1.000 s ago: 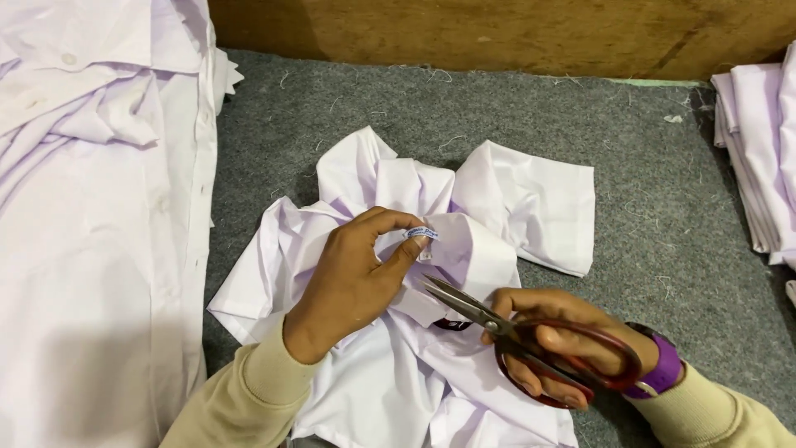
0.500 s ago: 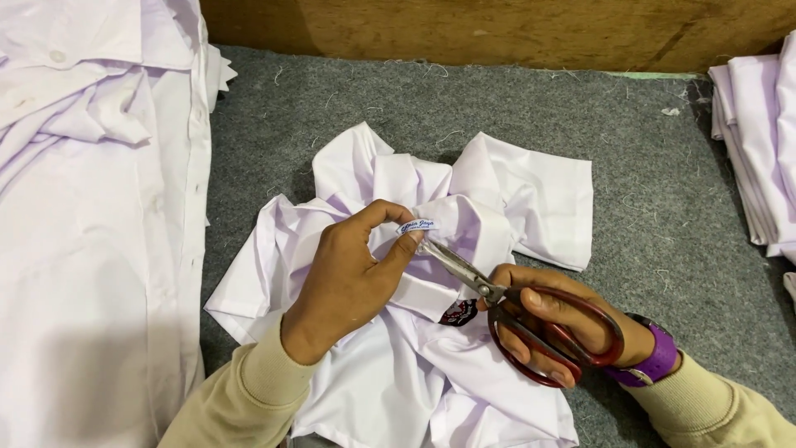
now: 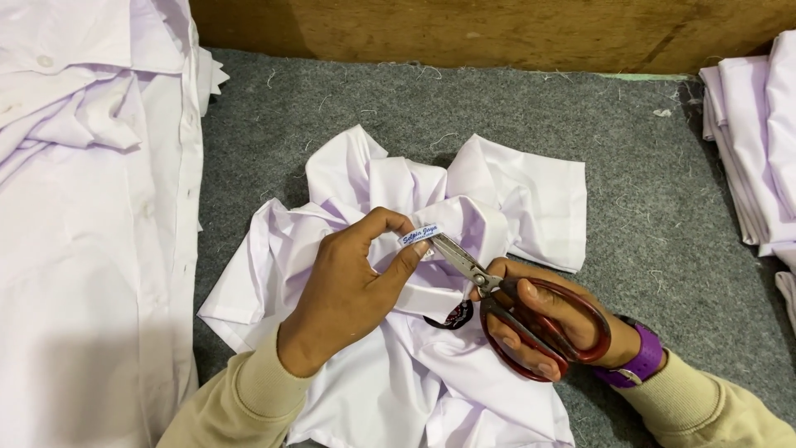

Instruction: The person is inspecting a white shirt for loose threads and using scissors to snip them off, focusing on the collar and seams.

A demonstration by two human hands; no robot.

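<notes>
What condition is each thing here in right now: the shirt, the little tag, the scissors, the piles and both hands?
Crumpled white shirt: bunched on the grey felt table.
Small white woven label: pinched up by the left hand.
Red-handled metal scissors: held by the right hand, blade tips at the label.
Flat white shirt pile: spread out at left.
Folded white fabric stack: at right edge.

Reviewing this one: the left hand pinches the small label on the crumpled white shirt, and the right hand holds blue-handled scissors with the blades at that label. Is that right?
Not quite. The head view shows the scissors have dark red handles, not blue. The rest holds: the left hand pinches the small label on the crumpled white shirt, and the right hand holds the scissors with the blades at that label.
</notes>
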